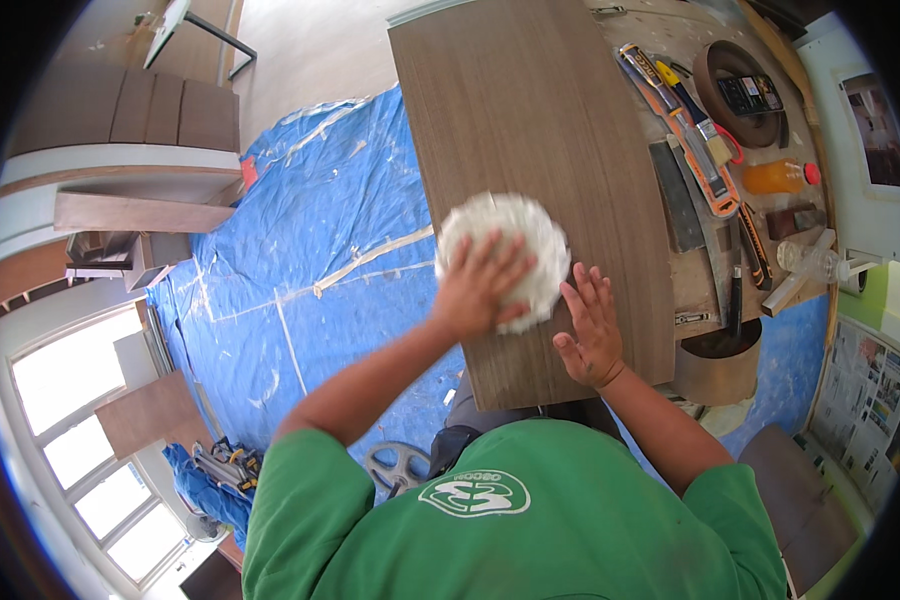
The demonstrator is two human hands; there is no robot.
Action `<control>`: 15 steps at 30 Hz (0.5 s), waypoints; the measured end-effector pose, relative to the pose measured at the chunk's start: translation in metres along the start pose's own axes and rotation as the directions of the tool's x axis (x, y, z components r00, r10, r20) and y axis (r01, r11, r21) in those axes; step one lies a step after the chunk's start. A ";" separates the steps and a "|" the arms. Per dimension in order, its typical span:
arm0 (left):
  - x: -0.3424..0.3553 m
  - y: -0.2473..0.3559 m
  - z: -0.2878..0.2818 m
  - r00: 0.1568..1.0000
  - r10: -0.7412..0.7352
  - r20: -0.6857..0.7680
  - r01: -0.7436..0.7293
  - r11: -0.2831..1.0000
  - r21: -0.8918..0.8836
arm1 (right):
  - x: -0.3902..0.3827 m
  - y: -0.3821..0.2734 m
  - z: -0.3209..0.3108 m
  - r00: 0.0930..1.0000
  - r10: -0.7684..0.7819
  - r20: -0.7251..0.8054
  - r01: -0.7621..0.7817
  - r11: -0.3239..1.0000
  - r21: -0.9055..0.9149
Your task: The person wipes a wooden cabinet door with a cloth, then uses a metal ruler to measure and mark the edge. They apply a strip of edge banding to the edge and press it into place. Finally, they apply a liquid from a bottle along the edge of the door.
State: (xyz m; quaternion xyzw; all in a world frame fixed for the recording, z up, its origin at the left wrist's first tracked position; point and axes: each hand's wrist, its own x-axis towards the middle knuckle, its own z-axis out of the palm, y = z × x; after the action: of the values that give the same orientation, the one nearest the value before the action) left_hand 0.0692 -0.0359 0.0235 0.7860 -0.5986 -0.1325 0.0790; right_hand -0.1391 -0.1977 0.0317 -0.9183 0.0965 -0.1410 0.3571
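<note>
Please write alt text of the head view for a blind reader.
A person's left hand rests on a round white pad on a brown wood-grain board, the right hand beside the pad. Tools lie at right, blue sheeting at left.

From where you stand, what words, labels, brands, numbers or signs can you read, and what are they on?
I won't copy out any wording, but print shows here:
Green shirt: a white emblem with lettering, upside down in this view.
Orange packet: lettering, mostly too small to read.
Newspaper sheets: too small to read.
Black item in the brown coil: tiny marks, unreadable.
White pad and board: none visible.
</note>
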 end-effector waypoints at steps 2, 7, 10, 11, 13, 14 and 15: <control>0.055 -0.040 -0.016 0.994 -0.050 -0.096 0.056 0.996 0.070 | 0.000 0.000 0.000 1.000 0.003 0.011 -0.003 1.000 -0.023; 0.190 -0.168 -0.049 0.933 -0.249 -0.262 0.298 0.940 0.167 | 0.001 -0.003 0.001 0.999 0.035 0.012 -0.035 0.999 -0.027; 0.256 -0.227 -0.074 0.873 -0.425 -0.238 0.466 0.872 0.150 | 0.001 -0.005 -0.001 0.999 0.048 0.024 -0.047 0.997 -0.056; 0.273 -0.248 -0.083 0.845 -0.491 -0.214 0.522 0.843 0.128 | 0.004 -0.005 -0.001 0.999 0.044 0.028 -0.042 0.997 -0.058; 0.305 -0.247 -0.093 0.769 -0.613 -0.183 0.635 0.766 0.100 | 0.004 -0.005 0.000 0.999 0.051 0.010 -0.051 0.996 -0.072; 0.315 -0.238 -0.090 0.785 -0.586 -0.200 0.611 0.787 0.092 | 0.004 -0.005 0.000 0.999 0.052 0.005 -0.052 0.996 -0.075; 0.324 -0.228 -0.085 0.799 -0.561 -0.218 0.588 0.804 0.086 | 0.003 -0.005 -0.001 0.999 0.050 0.001 -0.050 0.996 -0.079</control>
State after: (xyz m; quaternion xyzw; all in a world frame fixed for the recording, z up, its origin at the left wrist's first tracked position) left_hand 0.3851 -0.2884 0.0027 0.9430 -0.3298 -0.0328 0.0303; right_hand -0.1359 -0.1955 0.0360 -0.9293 0.1242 -0.1266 0.3239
